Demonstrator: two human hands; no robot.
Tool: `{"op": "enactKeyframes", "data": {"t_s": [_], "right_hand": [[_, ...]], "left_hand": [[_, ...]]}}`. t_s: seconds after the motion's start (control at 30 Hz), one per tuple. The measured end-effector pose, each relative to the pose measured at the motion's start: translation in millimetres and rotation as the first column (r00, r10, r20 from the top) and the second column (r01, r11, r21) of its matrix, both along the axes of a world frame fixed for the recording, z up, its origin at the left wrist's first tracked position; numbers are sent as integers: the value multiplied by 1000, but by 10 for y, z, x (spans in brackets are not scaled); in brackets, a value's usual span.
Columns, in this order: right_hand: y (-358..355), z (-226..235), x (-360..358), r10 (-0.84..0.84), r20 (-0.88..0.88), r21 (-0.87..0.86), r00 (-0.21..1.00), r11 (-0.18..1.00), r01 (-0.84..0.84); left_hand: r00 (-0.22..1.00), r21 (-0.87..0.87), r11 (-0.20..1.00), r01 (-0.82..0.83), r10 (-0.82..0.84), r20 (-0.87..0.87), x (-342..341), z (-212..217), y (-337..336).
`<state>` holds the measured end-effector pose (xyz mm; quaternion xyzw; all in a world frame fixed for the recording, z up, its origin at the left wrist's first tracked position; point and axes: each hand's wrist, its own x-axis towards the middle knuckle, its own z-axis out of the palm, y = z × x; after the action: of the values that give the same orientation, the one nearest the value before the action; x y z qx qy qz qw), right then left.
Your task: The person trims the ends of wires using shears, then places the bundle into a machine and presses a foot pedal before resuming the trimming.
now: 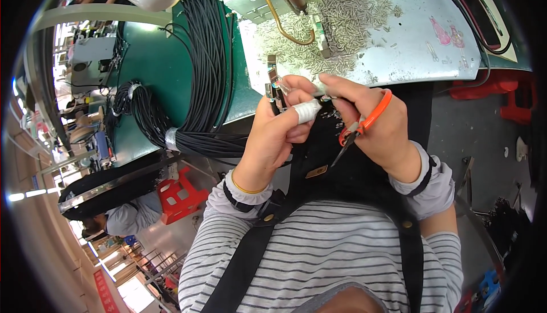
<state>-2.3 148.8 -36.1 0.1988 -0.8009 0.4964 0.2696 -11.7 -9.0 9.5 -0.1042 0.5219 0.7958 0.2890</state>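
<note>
My left hand (268, 139) is closed around several black cable ends with silvery metal connectors (272, 72), which stick up past the fingers. White tape (306, 112) wraps its thumb. Close beside it is my right hand (384, 130), with orange-handled scissors (378, 110) hooked in the palm, their dark blades angled down toward my apron. The right thumb and index finger meet the left fingertips at a small piece that I cannot make out. Small metal bits lie on the black apron (319, 159) below the hands.
Small metal pins (353, 28) lie heaped on the pale worktop, around a machine with a copper-coloured tube (279, 25). A thick black cable bundle (205, 56) covers the green table (148, 56) at left. Red stools (181, 195) stand at both sides; another person (134, 216) sits at far left.
</note>
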Motion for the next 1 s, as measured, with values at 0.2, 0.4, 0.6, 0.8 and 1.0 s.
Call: {"op": "enactKeyframes", "data": {"t_s": [0.2, 0.4, 0.6, 0.8, 1.0], "right_hand": [[52, 131, 23, -8, -145, 211, 989, 977, 39], [43, -42, 15, -18, -18, -59, 1000, 998, 17], [65, 79, 12, -6, -156, 151, 988, 988, 30], [77, -11, 10, 77, 23, -49, 997, 996, -76], [31, 74, 90, 321, 481, -471, 816, 879, -68]], "left_hand": [[911, -271, 942, -200, 77, -405, 96, -38, 105], [825, -365, 901, -234, -15, -565, 105, -106, 58], [836, -343, 922, -177, -43, -548, 104, -73, 61], [821, -372, 910, -182, -68, -567, 111, -65, 67], [465, -653, 666, -361, -478, -745, 110, -41, 69]]}}
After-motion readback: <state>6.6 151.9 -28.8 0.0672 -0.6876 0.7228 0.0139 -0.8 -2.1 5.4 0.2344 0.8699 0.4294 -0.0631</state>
